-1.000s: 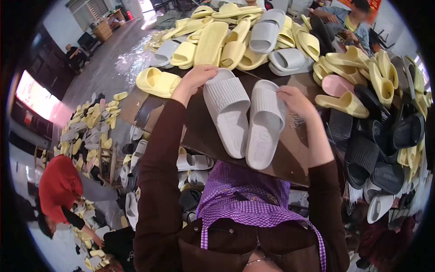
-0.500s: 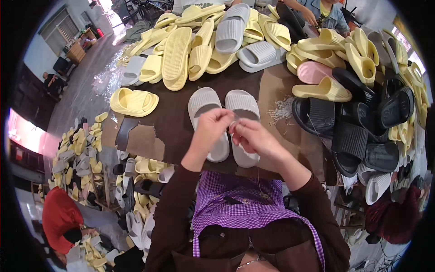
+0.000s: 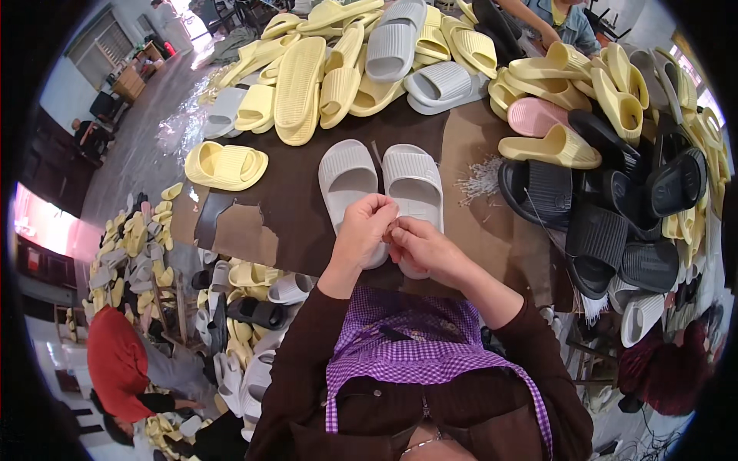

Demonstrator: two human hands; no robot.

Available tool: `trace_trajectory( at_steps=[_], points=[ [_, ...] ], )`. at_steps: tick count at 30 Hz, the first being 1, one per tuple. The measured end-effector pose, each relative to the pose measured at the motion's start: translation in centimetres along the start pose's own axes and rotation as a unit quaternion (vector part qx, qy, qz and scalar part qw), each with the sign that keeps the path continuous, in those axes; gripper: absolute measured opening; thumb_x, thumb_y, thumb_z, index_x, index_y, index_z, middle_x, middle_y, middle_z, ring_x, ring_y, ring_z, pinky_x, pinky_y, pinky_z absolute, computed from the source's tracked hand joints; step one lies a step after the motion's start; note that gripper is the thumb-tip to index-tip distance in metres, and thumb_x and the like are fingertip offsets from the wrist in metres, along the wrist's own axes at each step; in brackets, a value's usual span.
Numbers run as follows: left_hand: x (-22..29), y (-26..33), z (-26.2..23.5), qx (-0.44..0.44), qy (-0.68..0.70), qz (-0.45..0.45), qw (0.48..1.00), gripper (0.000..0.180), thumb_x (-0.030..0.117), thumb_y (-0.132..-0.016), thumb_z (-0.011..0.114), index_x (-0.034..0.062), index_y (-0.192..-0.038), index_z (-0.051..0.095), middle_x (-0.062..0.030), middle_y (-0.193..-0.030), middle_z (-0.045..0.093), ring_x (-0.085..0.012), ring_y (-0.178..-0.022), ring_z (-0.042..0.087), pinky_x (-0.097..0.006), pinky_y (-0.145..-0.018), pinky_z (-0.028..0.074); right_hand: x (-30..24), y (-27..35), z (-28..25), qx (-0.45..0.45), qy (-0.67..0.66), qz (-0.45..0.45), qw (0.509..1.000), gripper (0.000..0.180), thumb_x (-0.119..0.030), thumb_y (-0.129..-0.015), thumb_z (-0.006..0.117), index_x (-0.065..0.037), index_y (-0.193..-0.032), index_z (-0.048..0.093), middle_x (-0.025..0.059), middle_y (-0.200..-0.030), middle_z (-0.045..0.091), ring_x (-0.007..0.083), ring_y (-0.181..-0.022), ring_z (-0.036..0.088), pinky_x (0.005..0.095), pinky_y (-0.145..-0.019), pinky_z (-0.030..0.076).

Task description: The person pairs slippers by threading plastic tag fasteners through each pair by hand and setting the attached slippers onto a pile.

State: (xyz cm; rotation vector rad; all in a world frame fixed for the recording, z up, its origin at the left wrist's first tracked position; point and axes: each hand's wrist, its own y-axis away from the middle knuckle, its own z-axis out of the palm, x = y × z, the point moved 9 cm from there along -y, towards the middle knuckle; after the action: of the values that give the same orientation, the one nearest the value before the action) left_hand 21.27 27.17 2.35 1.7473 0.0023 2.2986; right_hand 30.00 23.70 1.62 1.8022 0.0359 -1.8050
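Slippers [image 3: 414, 180], a grey pair, lie on the surface [image 3: 292, 200] beneath and beyond the fingers [image 3: 383, 212], long axes running forward past them. The left hand [image 3: 361, 228] is nearer the left one, the right hand [image 3: 427, 244] the other; both pinch closed, whether on anything I can't tell.

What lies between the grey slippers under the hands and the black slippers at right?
In the head view: thin white strands, on a brown sheet beside the grey slippers.
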Motion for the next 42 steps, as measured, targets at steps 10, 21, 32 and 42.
trace_trajectory(
  at_steps=[10,21,32,42],
  points=[
    [-0.3,1.0,0.0,0.008,-0.039,0.005,0.999,0.010,0.012,-0.086,0.058,0.0017,-0.084,0.058,-0.0026,-0.068,0.058,-0.0048,-0.051,0.046,-0.018,-0.045,0.036,1.6,0.2,0.6,-0.048,0.024,0.022,0.998,0.020,-0.016,-0.096,0.040,-0.002,-0.098,0.054,0.0031,-0.071,0.053,0.0066,-0.047,0.041,0.0214,-0.040,0.032],
    [1.6,4.0,-1.8,-0.079,0.088,-0.170,0.978,0.009,0.006,-0.087,0.050,0.0033,-0.078,0.051,-0.0052,-0.058,0.050,-0.0053,-0.035,0.031,-0.020,-0.034,0.024,-3.2,5.3,-5.2,0.049,0.093,-0.160,0.982,0.021,-0.013,-0.092,0.045,0.001,-0.103,0.058,0.0042,-0.089,0.061,0.0082,-0.075,0.055,0.0235,-0.069,0.046],
    [-6.0,7.3,3.6,-0.156,0.195,-0.314,0.916,0.012,0.009,-0.089,0.049,0.0027,-0.078,0.050,-0.0058,-0.060,0.050,-0.0067,-0.036,0.032,-0.022,-0.035,0.025,-3.0,5.5,-9.1,0.071,0.044,-0.197,0.977,0.021,-0.014,-0.093,0.047,0.000,-0.103,0.059,0.0030,-0.091,0.062,0.0084,-0.075,0.055,0.0238,-0.068,0.047],
    [-6.8,-2.5,3.0,-0.047,0.171,-0.233,0.956,0.010,0.011,-0.088,0.050,0.0067,-0.081,0.045,-0.0031,-0.064,0.044,-0.0093,-0.041,0.032,-0.026,-0.037,0.025,-5.8,1.6,-10.6,0.146,0.098,-0.236,0.956,0.019,-0.012,-0.091,0.050,0.001,-0.100,0.060,0.0023,-0.087,0.062,0.0073,-0.073,0.055,0.0219,-0.066,0.045]
  ],
)
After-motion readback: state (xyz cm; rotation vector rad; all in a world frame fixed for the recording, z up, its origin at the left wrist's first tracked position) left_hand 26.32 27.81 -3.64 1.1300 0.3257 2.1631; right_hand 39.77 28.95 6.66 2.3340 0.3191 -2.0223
